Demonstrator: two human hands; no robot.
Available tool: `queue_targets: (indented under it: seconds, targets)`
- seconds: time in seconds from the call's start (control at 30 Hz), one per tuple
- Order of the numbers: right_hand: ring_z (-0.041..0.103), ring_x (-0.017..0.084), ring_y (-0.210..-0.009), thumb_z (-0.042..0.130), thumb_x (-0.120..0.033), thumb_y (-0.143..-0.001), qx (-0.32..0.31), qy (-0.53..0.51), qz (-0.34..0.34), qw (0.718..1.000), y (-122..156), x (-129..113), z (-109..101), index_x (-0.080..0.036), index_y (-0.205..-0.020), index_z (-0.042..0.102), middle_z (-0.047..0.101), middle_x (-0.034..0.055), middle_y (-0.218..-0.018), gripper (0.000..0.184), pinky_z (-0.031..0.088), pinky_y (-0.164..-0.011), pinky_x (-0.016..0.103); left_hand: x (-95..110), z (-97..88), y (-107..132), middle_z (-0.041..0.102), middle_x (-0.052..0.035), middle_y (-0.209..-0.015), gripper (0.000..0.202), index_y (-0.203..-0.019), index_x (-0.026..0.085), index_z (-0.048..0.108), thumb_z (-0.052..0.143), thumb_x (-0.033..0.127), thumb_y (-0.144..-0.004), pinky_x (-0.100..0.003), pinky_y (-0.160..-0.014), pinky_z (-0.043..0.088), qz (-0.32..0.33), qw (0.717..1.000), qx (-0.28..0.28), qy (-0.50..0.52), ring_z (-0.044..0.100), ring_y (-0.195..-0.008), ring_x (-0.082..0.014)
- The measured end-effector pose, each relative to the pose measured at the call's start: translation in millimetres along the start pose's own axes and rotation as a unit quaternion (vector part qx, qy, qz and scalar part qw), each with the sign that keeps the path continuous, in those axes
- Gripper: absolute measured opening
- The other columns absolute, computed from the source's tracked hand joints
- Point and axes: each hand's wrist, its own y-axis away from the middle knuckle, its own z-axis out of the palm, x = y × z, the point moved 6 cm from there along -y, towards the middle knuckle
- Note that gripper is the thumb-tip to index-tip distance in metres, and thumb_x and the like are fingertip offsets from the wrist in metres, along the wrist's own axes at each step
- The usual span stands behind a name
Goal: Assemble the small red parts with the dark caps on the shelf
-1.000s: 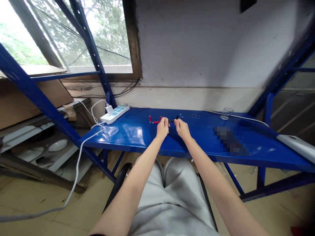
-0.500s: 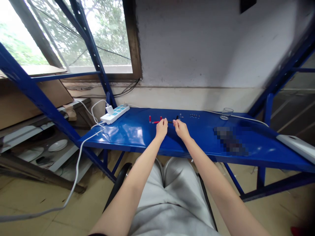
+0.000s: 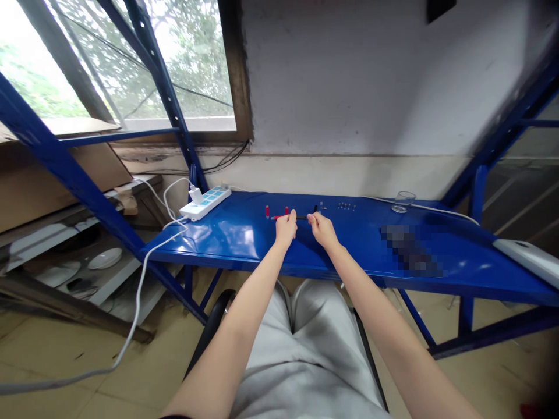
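Between my hands lies a slim red-and-black stick, pen-like in shape; its exact kind is too small to make out. My left hand is closed round it, with a red end showing to the left. The fingers of my right hand are pinched at the stick's black right end. Two small red cylinders stand on the blue table, one left of my left hand and one just behind it. A small black piece is behind my right hand, with tiny clear and metal bits beside it.
Several tiny pieces lie in rows further right. A clear glass cup stands at the back right, near a blurred dark object. A white power strip with a cable sits at the left; a white device is at the right edge.
My left thumb has shifted slightly along the stick. Both hands keep hold of it in almost the same place, and the view has moved a little.
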Motion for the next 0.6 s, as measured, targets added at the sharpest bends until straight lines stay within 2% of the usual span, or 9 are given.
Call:
queue_targets:
  seconds: [0.27,0.6]
  targets:
    - [0.054,0.017,-0.063,0.026,-0.048,-0.090,0.001,0.021,-0.020,1.000,0.5,2.4,1.9,-0.022,-0.075,0.051,0.059,0.0055,-0.071,0.039,0.036,-0.060,0.025,-9.9,3.0,-3.9,0.037,0.0061,-0.037,0.042,-0.058,0.018,0.041,0.046,0.053,-0.080,-0.019,-0.032,0.025,-0.049,0.997,-0.012,0.057,0.034,-0.028,-0.0055]
    - [0.053,0.017,-0.066,0.032,-0.044,-0.090,0.004,0.023,-0.020,1.000,1.7,-0.9,-1.8,-0.022,-0.084,0.054,0.061,0.0061,-0.079,0.032,0.036,-0.062,0.027,-2.9,0.6,-0.9,0.037,0.0062,-0.038,0.041,-0.058,0.018,0.041,0.045,0.051,-0.081,-0.019,-0.031,0.026,-0.044,0.998,0.003,0.054,0.034,-0.028,-0.0054]
